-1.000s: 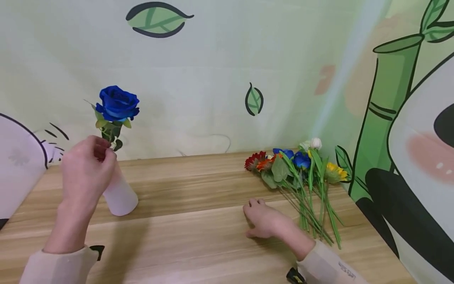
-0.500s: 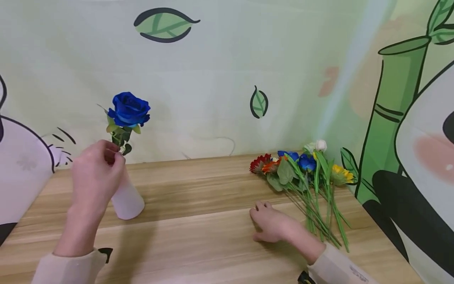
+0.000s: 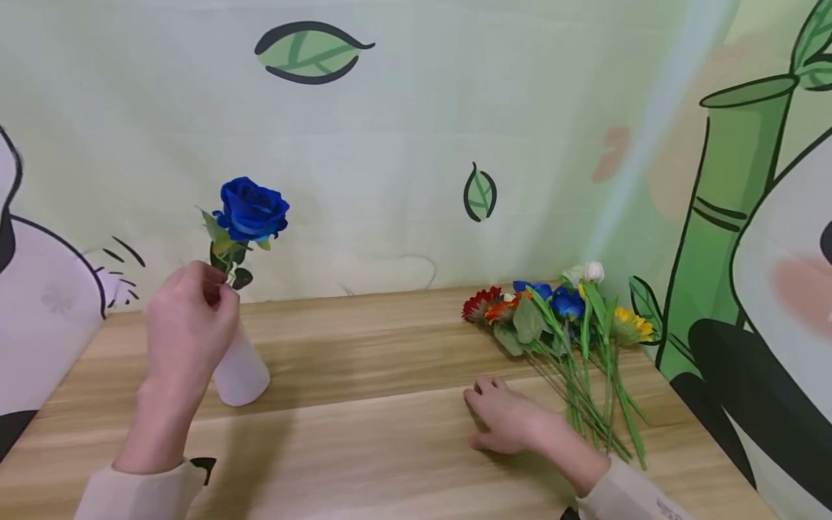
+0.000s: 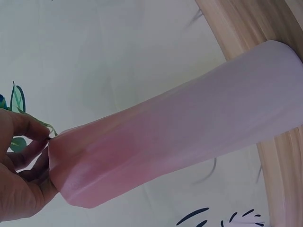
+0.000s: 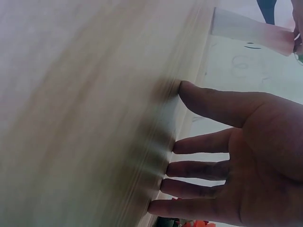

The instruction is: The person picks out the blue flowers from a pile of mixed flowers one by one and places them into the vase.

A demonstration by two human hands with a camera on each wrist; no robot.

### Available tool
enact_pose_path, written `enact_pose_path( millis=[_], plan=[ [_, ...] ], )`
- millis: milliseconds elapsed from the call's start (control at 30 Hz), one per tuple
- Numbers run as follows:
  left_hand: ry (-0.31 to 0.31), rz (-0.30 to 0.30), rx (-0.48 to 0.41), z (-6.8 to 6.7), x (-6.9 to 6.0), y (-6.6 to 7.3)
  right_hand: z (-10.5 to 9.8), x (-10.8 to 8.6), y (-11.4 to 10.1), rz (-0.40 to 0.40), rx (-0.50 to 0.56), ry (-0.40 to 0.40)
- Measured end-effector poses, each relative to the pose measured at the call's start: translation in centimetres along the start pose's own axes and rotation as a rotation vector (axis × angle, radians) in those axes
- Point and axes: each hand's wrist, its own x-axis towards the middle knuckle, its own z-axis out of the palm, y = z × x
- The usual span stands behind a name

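Observation:
A blue rose (image 3: 252,209) with green leaves stands in a pale vase (image 3: 242,372) on the left of the table. My left hand (image 3: 188,336) pinches its stem right at the vase mouth. In the left wrist view the vase (image 4: 170,127) fades from pink at the mouth to lilac at the base, and the fingers (image 4: 31,125) touch its rim. The lower stem is hidden inside. My right hand (image 3: 510,419) rests on the table with fingertips down; the right wrist view shows its fingers (image 5: 201,170) spread and holding nothing.
Right of my right hand lies a pile of artificial flowers (image 3: 572,332), red, orange, blue, white and yellow, stems toward me. The wooden table (image 3: 364,448) meets a printed cloth backdrop (image 3: 377,159) at its far edge.
The whole head view has shifted, so everything appears further right and slightly lower. Both hands keep their places: the left at the stem, the right on the table.

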Motion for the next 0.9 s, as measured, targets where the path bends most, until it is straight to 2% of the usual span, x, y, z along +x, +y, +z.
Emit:
enact_pose_path(
  millis=[233,400,500,667,767,900],
  plan=[
    [-0.02,-0.002,0.002,0.0,-0.4,-0.4,0.4,0.1,0.1,-0.008,0.007,-0.022],
    [-0.022,0.028,0.004,-0.2,0.2,-0.3,0.2,0.3,0.4,0.001,0.005,-0.012],
    [-0.051,0.024,0.022,-0.6,0.5,-0.4,0.1,0.4,0.2,0.004,0.004,-0.006],
    [-0.116,-0.022,0.046,-1.1,0.2,-0.8,0.1,0.3,-0.1,0.004,0.01,-0.004],
    [-0.109,0.0,0.046,-1.3,-0.2,-1.2,0.0,0.3,-0.1,0.007,0.011,-0.005],
    [-0.067,0.087,0.051,-1.5,-0.3,-1.9,0.0,0.4,-0.2,0.007,0.008,0.002]
  ],
)
